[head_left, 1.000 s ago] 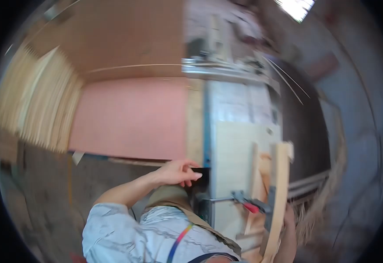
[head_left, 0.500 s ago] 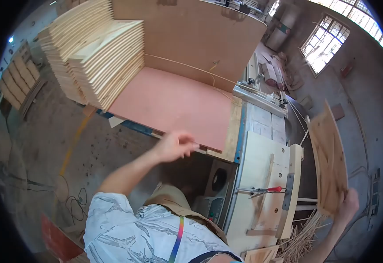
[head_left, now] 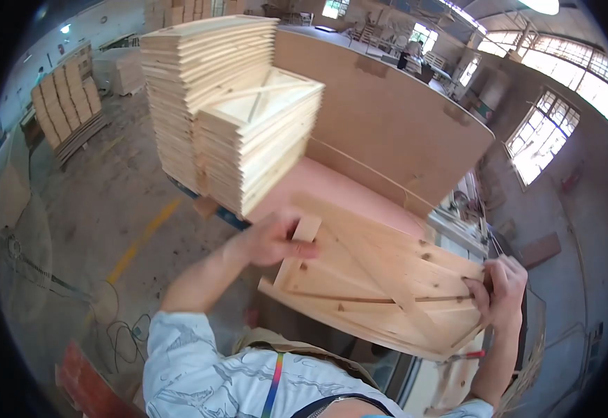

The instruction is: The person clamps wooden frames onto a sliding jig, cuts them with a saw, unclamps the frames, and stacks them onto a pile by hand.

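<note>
While the left hand [head_left: 276,240] pinches one end of a wooden panel [head_left: 367,275], the right hand [head_left: 504,289] clasps the other. From over here, I see it held across the person's shirt front [head_left: 234,380], near a pink board [head_left: 318,182], with a tall wooden stack [head_left: 224,150] beyond.

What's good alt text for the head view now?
A person's left hand and right hand grip opposite ends of a pale, rectangular wooden panel with a diagonal strip. Beyond are two stacks of pale wooden panels, a flat pink board and an upright brown board.
</note>
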`<control>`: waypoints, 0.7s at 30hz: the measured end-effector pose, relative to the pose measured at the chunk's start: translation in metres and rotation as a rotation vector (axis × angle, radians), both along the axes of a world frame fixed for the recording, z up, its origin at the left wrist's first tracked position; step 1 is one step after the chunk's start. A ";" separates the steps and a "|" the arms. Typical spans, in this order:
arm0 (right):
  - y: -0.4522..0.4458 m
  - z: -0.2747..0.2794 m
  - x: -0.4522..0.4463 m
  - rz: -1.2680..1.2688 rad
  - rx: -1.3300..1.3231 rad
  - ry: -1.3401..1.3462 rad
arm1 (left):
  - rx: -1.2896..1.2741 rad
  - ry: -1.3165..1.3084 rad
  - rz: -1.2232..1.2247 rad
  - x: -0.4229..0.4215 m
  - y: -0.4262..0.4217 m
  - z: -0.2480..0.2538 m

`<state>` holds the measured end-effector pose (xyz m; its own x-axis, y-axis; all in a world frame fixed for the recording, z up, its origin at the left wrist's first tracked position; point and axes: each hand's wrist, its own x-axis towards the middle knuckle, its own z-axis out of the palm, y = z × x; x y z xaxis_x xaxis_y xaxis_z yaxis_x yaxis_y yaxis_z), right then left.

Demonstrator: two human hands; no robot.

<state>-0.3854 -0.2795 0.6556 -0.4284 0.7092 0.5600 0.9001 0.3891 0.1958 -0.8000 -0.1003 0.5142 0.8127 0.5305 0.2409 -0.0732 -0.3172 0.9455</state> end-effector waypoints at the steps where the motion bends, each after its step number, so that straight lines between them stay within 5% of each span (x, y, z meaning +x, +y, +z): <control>1: 0.036 0.010 -0.018 0.077 0.037 -0.049 | -0.044 -0.102 0.177 -0.022 0.004 -0.005; 3: 0.110 0.041 -0.066 0.119 0.238 -0.132 | -0.116 -0.206 0.344 -0.061 0.024 -0.002; 5: 0.166 0.054 -0.100 0.007 0.378 -0.094 | -0.466 -0.461 0.395 -0.097 0.048 0.018; 7: 0.207 0.040 -0.121 -0.120 0.537 -0.022 | -0.449 -0.593 0.553 -0.109 0.071 0.035; 9: 0.253 0.000 -0.122 -0.351 0.558 0.392 | -0.426 -0.759 0.686 -0.128 0.099 0.032; 10: 0.290 -0.025 -0.117 -0.271 0.510 0.498 | -0.425 -0.756 0.689 -0.131 0.114 0.032; 13: 0.380 -0.056 -0.172 -0.069 -0.258 1.298 | -0.517 -0.885 0.755 -0.124 0.148 0.027; 15: 0.439 -0.072 -0.216 0.055 -0.320 1.568 | -0.538 -0.855 0.748 -0.126 0.168 0.018; 21: 0.567 -0.121 -0.240 0.060 -0.394 1.486 | -0.505 -0.528 0.610 -0.168 0.189 0.026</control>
<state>-0.6254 0.2879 0.5350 0.2966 0.9129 0.2806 0.1647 0.2405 -0.9566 -0.9678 0.0892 0.5398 0.2134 0.9691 0.1241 -0.4870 -0.0046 0.8734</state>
